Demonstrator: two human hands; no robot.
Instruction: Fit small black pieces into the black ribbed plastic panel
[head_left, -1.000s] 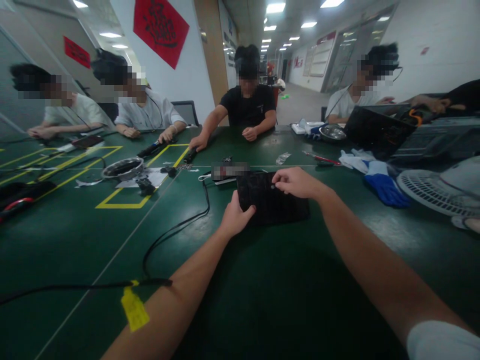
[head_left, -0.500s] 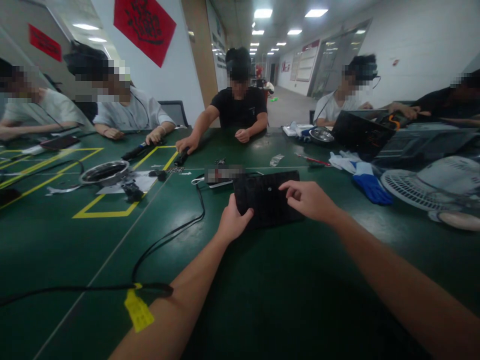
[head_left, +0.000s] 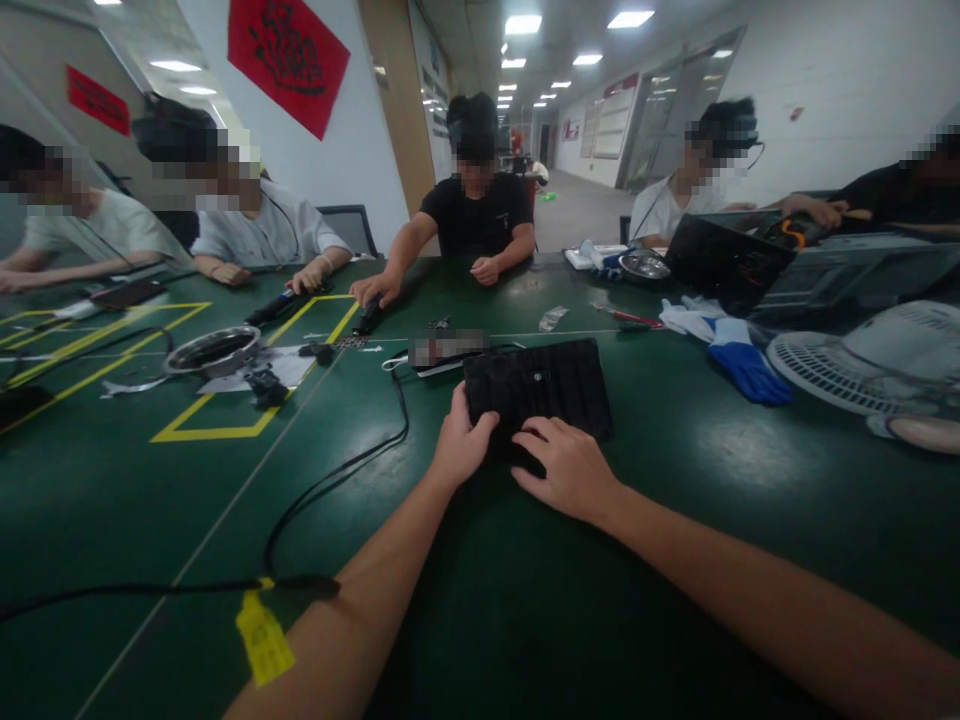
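A flat black case (head_left: pixel 566 390), wallet-like with ridges and a small round metal stud, is tilted up above the green table. My left hand (head_left: pixel 465 440) grips its left edge, the thumb on the near face and the other fingers behind. At the lower edge of the case is my right hand (head_left: pixel 566 465), with spread fingers over its front. Whether those fingertips press on the case I cannot tell. Just beyond the case lies a small white-edged object (head_left: pixel 448 352), its top blurred out.
A black cable (head_left: pixel 330 470) with a yellow tag (head_left: pixel 264 640) crosses by my left forearm. Left stand a metal ring (head_left: pixel 214 350) and small black parts; right, blue-white gloves (head_left: pixel 739 365) and a white fan (head_left: pixel 885 365). Several co-workers sit opposite, one person's hand (head_left: pixel 379 290) on a black tool.
My right hand has moved left and down from the right side of the case to its lower edge, its fingers spreading. The left hand keeps its grip.
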